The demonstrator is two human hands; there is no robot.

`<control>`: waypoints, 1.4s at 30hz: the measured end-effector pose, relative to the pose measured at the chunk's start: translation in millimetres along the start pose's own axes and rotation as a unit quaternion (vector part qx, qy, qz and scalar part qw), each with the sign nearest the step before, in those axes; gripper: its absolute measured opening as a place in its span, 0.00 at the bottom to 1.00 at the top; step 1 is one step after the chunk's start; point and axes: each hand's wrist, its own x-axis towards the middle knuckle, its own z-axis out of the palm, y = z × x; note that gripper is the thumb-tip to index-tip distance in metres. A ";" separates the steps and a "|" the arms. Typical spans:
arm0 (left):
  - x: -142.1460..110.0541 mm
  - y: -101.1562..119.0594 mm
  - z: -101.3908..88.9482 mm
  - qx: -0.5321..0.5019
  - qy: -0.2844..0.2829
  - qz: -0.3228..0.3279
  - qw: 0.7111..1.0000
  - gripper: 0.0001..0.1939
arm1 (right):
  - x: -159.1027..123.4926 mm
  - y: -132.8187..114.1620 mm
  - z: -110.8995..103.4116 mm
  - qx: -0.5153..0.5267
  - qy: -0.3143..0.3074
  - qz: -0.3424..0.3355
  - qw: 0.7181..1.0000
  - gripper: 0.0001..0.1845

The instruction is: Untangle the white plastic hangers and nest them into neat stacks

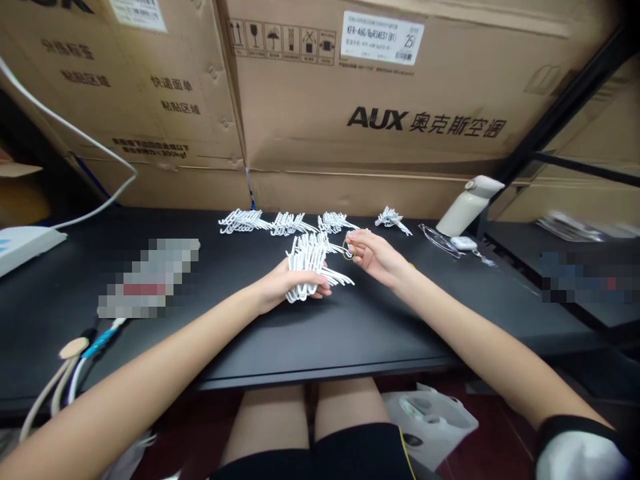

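My left hand point(287, 285) is closed around a bundle of small white plastic hangers point(311, 261), held just above the black table point(350, 327) near its middle. My right hand point(373, 257) pinches a thin yellowish rubber band point(347, 251) at the bundle's far end, fingers curled. Several more bunches of white hangers point(280, 223) lie in a row farther back, with one small bunch point(394, 219) at the right.
Large cardboard boxes point(375, 120) wall off the table's back. A white bottle point(467, 207) leans at the back right beside glasses point(440, 240) and a small white device point(464, 243). Cables point(75, 360) hang at the front left; a white plastic bag point(430, 420) sits below the table.
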 end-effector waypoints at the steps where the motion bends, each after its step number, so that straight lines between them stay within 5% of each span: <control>1: 0.3 -0.4 0.3 -0.002 0.000 0.000 1.000 0.18 | -1.8 1.1 -1.5 0.001 -0.004 0.001 1.000 0.09; 10: -1.4 2.2 5.2 -0.046 0.033 0.033 0.998 0.18 | -25.8 -6.0 -1.3 -0.140 -0.120 -0.143 0.972 0.14; 14: -3.6 2.1 7.3 -0.047 0.050 0.057 0.996 0.16 | -37.0 -7.6 4.3 -0.266 -0.159 -0.211 0.927 0.18; 18: -4.9 0.4 10.3 -0.041 0.008 0.063 0.997 0.12 | -41.9 -0.5 15.8 -0.371 -0.162 -0.298 0.865 0.23; 21: -6.5 0.7 14.3 -0.055 -0.011 0.071 0.996 0.09 | -42.1 6.5 22.3 -0.381 -0.137 -0.325 0.855 0.21; 24: -8.2 1.4 17.2 -0.076 -0.016 0.081 0.994 0.10 | -41.5 12.1 25.2 -0.342 -0.135 -0.275 0.888 0.22; 30: -8.1 1.2 17.4 -0.080 0.040 0.115 0.989 0.11 | -42.8 26.0 35.5 -0.169 -0.202 -0.063 0.963 0.20; 34: -3.2 1.6 14.0 -0.152 0.168 0.155 0.962 0.13 | -54.3 39.2 47.7 -0.064 -0.305 0.061 0.948 0.19; 37: 0.0 1.3 10.6 -0.187 0.194 0.140 0.953 0.12 | -61.7 45.2 52.4 -0.011 -0.339 0.095 0.936 0.16; 42: -1.5 4.0 10.0 -0.177 0.167 0.114 0.963 0.08 | -51.9 42.0 45.6 0.107 -0.247 0.125 0.955 0.11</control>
